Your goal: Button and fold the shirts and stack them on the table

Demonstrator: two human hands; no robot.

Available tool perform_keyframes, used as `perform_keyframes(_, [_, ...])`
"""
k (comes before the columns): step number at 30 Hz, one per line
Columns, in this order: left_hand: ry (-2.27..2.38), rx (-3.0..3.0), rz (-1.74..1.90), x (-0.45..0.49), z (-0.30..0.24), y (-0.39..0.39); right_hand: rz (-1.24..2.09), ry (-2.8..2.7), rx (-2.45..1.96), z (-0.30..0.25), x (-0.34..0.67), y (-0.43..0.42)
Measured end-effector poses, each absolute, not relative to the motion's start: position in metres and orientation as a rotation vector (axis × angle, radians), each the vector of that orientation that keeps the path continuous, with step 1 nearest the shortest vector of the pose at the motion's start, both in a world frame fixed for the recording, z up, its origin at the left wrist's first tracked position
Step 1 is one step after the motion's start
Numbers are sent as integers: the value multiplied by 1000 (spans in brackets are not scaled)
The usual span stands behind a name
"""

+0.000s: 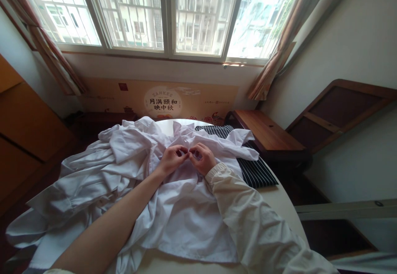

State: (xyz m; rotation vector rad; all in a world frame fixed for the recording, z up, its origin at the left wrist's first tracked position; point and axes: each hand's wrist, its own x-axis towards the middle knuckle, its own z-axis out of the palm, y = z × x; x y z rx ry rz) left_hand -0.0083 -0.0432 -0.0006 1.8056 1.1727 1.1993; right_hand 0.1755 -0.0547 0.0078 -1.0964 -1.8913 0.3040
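Note:
A white shirt (192, 207) lies spread over the table in front of me, one sleeve reaching to the right. My left hand (174, 158) and my right hand (202, 158) meet at the middle of its upper part. Both are closed, thumbs and fingers pinching the shirt's fabric between them, fingertips almost touching. Whether a button sits in the pinch is too small to make out. Under the shirt's right sleeve lies a folded black cloth with white stripes (259, 168).
A heap of white garments (89, 174) covers the table's left side and hangs over its edge. The round pale table (287, 212) shows its rim at right. Beyond stand a wooden bench (269, 131), a printed banner (198, 94) and barred windows (133, 13). An orange cabinet (21, 133) is at left.

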Motion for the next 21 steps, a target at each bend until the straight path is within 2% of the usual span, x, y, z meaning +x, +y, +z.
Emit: perform_keyframes(21, [1019,1468,1154,-11,4,-41,405,-1718,-1239,3,178,-49])
